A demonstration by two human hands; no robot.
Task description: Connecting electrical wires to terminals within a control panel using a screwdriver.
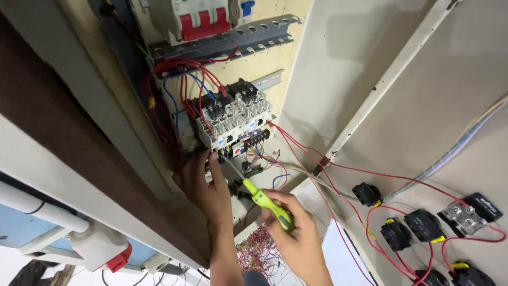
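Note:
My right hand (pixel 296 230) grips a screwdriver (pixel 264 201) with a yellow-green and black handle. Its metal shaft runs up and left to the lower terminals of a white and black contactor (pixel 233 119) mounted in an open electrical cabinet. My left hand (pixel 203 182) is raised just below the contactor, with its fingers touching the unit's underside and the wires there, right beside the screwdriver tip. Red and blue wires (pixel 182 90) loop into the contactor from above.
A breaker with red levers (pixel 198 18) sits on a grey slotted rail (pixel 227 42) above. The open cabinet door (pixel 423 132) at right carries several black switch backs (pixel 423 225) linked by red wires. A tangle of thin wires (pixel 259 251) lies at the bottom.

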